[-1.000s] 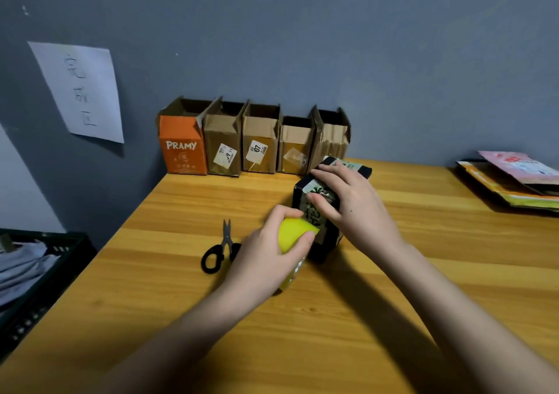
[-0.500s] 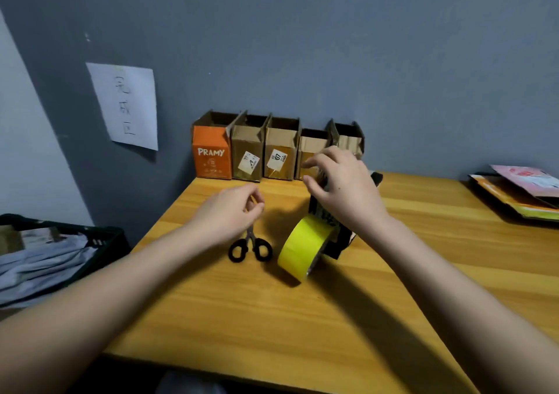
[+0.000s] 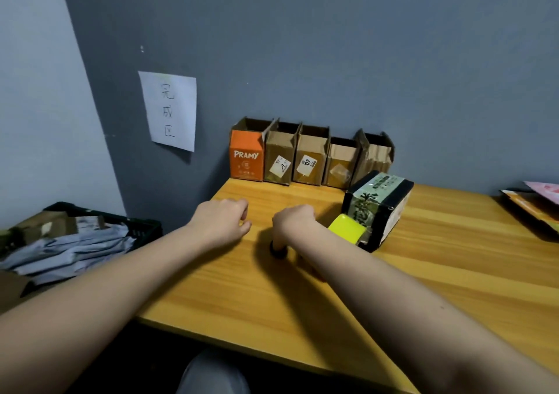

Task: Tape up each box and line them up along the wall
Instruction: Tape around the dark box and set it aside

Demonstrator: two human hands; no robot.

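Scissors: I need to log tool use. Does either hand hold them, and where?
The right hand covers the scissors, seemingly gripping the handles. The left hand holds nothing.

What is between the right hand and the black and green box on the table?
In the head view, the yellow tape roll stands between the right hand and the black and green box, close against the box's near side.
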